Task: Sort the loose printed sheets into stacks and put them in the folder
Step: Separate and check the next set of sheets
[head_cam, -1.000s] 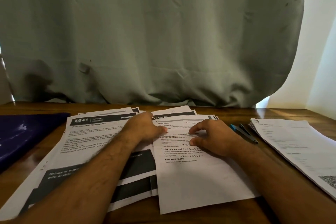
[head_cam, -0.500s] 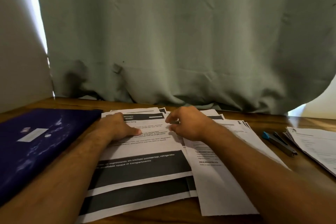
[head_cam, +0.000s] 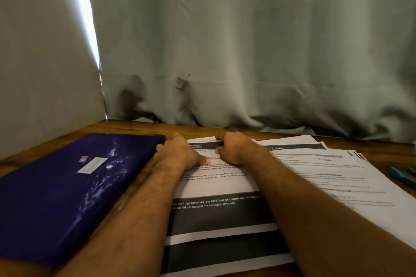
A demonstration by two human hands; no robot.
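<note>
1. Nearest to the person, the printed sheets lie fanned on the wooden tabletop, long axis running away from the body; the top page shows dark banded headers and kitchen text.
2. Further along those pages both hands rest on the far half of the top sheet. The left hand lies palm down at the left edge, thumb out across the print, fingers reaching over the far corner. The right hand sits just beside it, fingers curled down onto the sheet's far edge; whether they pinch the paper or only press it I cannot tell.
3. The purple folder lies shut directly left of the left hand, touching or nearly touching it, its long axis slanting from near left to far right. The left hand is the nearer one, so I judge any move into the folder goes leftward.
4. Off to the right, more sheets overlap, and a blue stapler sits at the edge.
5. Farthest, a green curtain hangs behind.
</note>
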